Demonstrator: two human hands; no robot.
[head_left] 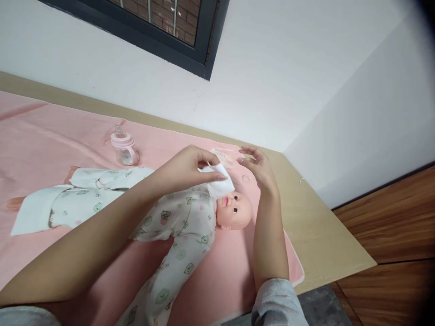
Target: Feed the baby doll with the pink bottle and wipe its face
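My left hand (190, 170) pinches a folded white cloth or tissue (221, 183) between thumb and fingers, just above the chin and chest of a baby doll (239, 213). The doll lies on its back in white clothes printed with green figures, its head toward the right. My right hand (258, 167) is raised beyond the doll's head, thumb and fingers apart with nothing seen between them. Between my hands, a clear plastic packet (222, 156) lies on the mat, partly hidden.
A pink baby bottle (125, 147) with a handle stands behind the doll's legs. The pink mat (50, 131) covers much of the wooden table (309, 226). A white wall (254, 81) with a dark-framed window (204, 54) rises behind; wooden panels (394, 217) are at right.
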